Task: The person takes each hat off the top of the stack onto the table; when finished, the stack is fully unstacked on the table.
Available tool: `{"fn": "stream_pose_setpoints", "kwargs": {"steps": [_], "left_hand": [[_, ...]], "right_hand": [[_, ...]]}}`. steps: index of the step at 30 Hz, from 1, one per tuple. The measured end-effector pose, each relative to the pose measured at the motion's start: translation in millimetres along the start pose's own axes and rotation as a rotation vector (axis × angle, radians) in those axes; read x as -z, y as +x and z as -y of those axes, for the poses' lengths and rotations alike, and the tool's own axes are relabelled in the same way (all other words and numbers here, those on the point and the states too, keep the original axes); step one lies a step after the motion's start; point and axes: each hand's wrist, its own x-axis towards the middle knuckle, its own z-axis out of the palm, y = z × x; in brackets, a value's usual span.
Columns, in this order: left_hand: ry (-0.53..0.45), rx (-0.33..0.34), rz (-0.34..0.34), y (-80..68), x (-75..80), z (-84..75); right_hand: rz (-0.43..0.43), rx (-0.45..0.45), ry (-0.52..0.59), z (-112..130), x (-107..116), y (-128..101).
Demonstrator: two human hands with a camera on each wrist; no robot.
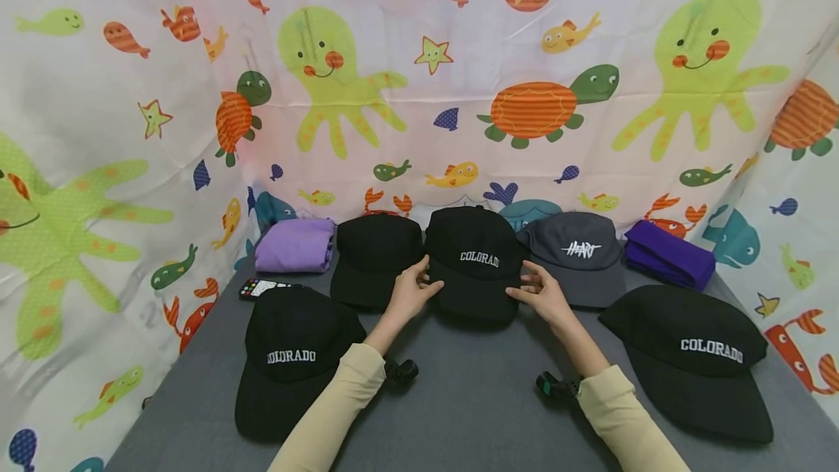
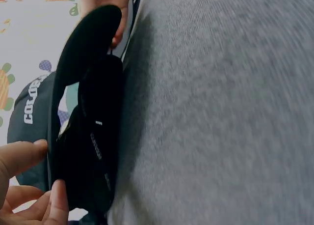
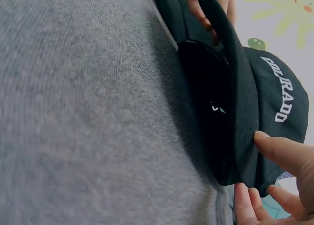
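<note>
Head view: left hand (image 1: 408, 293) & right hand (image 1: 541, 295) pinch middle cap (image 1: 477, 262) brim btwn them

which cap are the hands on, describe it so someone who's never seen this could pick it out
On the grey table, look at the back row of three caps. It is the middle one, the black COLORADO cap, pinched at the brim by the left hand and right hand. Its row neighbours are a plain black cap and a grey cap.

On my grey table (image 1: 472, 399) a plain black cap (image 1: 373, 261) sits beside a folded lilac cloth (image 1: 295, 245); a grey cap (image 1: 580, 257) lies by a folded purple cloth (image 1: 668, 253); two black Colorado caps (image 1: 291, 359) (image 1: 695, 359) lie nearer me; a small remote (image 1: 262, 287) lies by the sea-creature curtain (image 1: 459, 71).
</note>
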Motion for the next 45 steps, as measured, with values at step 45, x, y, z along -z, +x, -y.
{"fn": "stream_pose_setpoints", "kwargs": {"steps": [45], "left_hand": [[-0.078,-0.010,0.091,-29.5,9.0,-24.9]], "right_hand": [[0.042,0.162,0.073,29.2,38.4,-71.1]]}}
